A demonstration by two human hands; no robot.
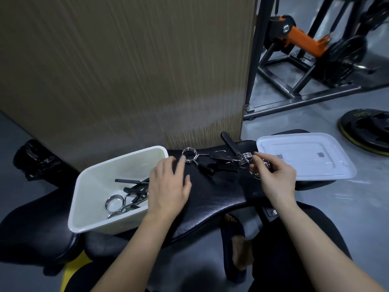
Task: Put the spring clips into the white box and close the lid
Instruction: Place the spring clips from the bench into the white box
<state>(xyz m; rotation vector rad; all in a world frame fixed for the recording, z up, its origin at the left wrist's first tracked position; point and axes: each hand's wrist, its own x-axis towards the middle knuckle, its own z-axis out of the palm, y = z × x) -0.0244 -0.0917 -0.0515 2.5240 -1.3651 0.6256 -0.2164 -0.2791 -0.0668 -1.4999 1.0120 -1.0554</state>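
The white box (92, 178) stands open on the left of a black padded bench (219, 192), with several spring clips (126, 199) inside it. Its white lid (305, 157) lies upside down at the right end of the bench. Between them a chrome spring clip with black handles (190, 155) lies on the pad, beside other clips (229, 159) in a small heap. My left hand (168, 186) rests flat and open by the box's right wall, fingertips touching the loose clip. My right hand (273, 178) is closed around a chrome clip coil (255, 172) at the heap's right side.
A tall wood-grain panel (126, 70) rises directly behind the bench. A black and orange weight machine (305, 49) stands at the back right, and a weight plate (366, 131) lies on the grey floor. My sandalled foot (235, 249) is under the bench.
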